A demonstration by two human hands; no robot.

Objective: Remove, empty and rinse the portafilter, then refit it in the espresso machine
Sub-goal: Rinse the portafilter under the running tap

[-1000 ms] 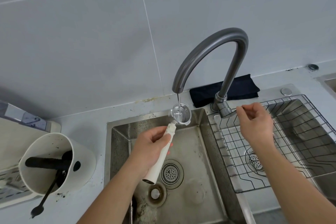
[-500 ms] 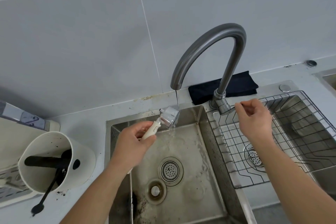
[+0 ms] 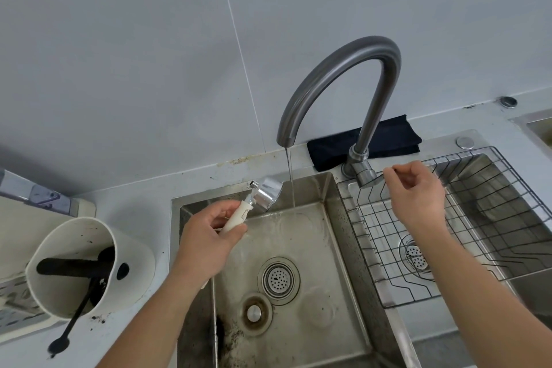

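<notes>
My left hand (image 3: 209,236) grips the cream handle of the portafilter (image 3: 266,195), whose shiny metal basket is tilted on its side over the back left of the sink (image 3: 301,236), just left of the water stream. A thin stream runs from the grey gooseneck tap (image 3: 337,69) into the basin. My right hand (image 3: 416,191) hovers by the tap's lever (image 3: 366,178), fingers curled loosely, thumb and forefinger almost pinched, holding nothing. The espresso machine is out of view.
A white knock box (image 3: 86,266) with a black bar and dark grounds stands on the counter at left, a black brush (image 3: 71,329) leaning from it. A wire rack (image 3: 448,230) sits in the right basin. A dark cloth (image 3: 388,137) lies behind the tap.
My left hand turned the portafilter from upright under the stream onto its side and drew it left out of the water. My right hand stayed by the lever.
</notes>
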